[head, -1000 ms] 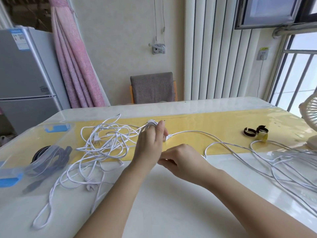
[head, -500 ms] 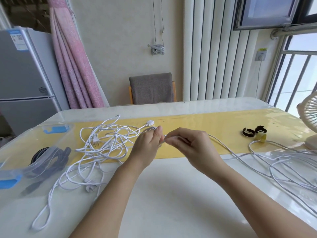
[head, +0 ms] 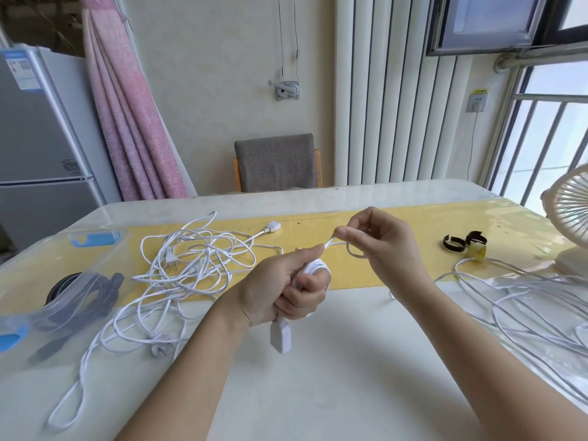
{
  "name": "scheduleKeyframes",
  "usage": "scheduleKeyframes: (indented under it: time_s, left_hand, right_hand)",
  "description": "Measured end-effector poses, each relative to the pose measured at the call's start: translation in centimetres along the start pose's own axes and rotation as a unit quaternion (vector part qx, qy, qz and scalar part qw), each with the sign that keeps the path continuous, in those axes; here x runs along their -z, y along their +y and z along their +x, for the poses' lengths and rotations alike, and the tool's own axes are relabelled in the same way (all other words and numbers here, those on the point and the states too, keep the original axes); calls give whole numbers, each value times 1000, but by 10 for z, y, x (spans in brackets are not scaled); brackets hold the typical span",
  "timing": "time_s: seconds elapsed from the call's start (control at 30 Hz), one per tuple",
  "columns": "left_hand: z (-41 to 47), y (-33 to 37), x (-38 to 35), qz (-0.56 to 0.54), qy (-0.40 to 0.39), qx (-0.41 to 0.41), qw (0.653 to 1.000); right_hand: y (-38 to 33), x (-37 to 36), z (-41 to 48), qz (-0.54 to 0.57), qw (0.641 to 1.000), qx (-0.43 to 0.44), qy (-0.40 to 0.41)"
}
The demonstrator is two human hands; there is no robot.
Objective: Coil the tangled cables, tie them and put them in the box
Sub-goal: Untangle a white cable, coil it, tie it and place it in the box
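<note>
My left hand (head: 286,286) is closed around a small coil of white cable (head: 315,268), and a white socket end (head: 280,338) hangs below the fist. My right hand (head: 380,246) pinches the same cable just right of the left thumb and holds it taut above the table. The cable's loose length (head: 515,297) trails off in loops to the right. A tangled pile of white cables (head: 187,268) with plugs lies to the left. The clear plastic box (head: 31,281) sits at the far left with a dark coiled cable (head: 86,294) inside.
Black and yellow strap ties (head: 464,245) lie on the yellow mat (head: 413,224) at the right. A white fan (head: 569,218) stands at the right edge. A grey chair (head: 276,162) is behind the table, and a fridge (head: 38,148) stands at the back left.
My left hand has turned and dropped toward me, now wrapped with cable turns and the socket end dangling. My right hand has risen and moved right, pulling the cable taut.
</note>
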State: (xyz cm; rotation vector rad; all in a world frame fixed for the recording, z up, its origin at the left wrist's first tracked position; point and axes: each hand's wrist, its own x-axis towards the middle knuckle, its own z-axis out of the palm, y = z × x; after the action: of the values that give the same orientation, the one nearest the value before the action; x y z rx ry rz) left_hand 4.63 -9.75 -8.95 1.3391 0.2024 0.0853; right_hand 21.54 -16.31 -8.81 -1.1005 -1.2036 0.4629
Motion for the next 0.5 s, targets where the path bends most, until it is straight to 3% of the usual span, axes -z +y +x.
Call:
scheduleKeyframes:
  time_s: [0.1,0.2,0.27,0.33,0.43,0.5]
  left_hand:
    - [-2,3,5,-136,-133,-53,980]
    - [-4,4,16,-276,-169,-123,938]
    - [-7,4,22,-300,-117,-166,932]
    - [-7,6,22,-293,-5,-190,937]
    - [-7,9,18,-190,219,-210,934]
    - [0,6,14,-107,270,-190,938]
  right_hand:
    - [6,0,1,-39,998,-5,-58]
    - [16,-12,-8,-131,981,-2,-142]
    - [19,-22,-14,-173,967,-3,-189]
    - [19,-28,-18,-204,954,-19,-220]
    - [20,-33,-23,-240,930,-61,-271]
    - [21,-38,-28,-278,915,-66,-285]
